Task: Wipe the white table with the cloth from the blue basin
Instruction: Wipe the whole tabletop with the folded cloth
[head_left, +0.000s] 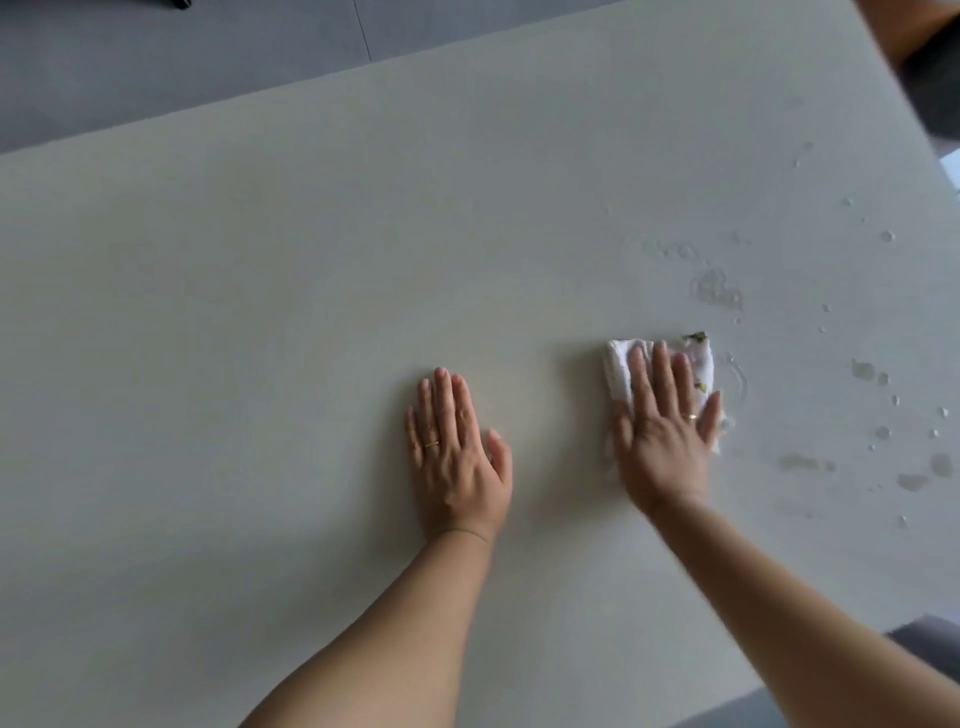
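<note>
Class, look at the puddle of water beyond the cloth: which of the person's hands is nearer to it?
Right. The right hand presses the cloth just short of the puddle; the left hand lies flat, farther left.

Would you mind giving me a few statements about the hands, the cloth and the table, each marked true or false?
1. The right hand presses flat on the white cloth. True.
2. The left hand holds a second cloth. False: it lies flat and bare on the white table.
3. Water drops lie on the table to the right of the cloth. True.
4. The cloth lies spread out over the middle of the table. False: it is folded small under the right hand.
5. Each hand wears a ring. True.
</note>
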